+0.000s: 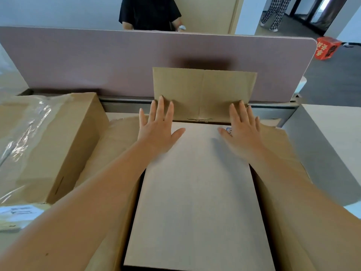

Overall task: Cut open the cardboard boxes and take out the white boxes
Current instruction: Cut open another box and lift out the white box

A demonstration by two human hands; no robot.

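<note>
An opened cardboard box (109, 145) fills the middle of the desk, its side flaps folded out and its far flap (203, 90) standing upright. Inside lies a pale flat inner box (197, 192), its top level with the rim. My left hand (158, 130) lies flat with straight, spread fingers on the far left corner of that inner box, its fingertips reaching the base of the upright flap. Flat on the far right corner is my right hand (242, 130), covering part of a small blue label (229, 131).
A second cardboard box (64, 137), taped and wrapped with clear plastic, stands at the left. A pink desk divider (97, 61) runs behind. Beyond it stands a person in a black shirt (150, 12). A red box (327, 48) sits on the floor at far right.
</note>
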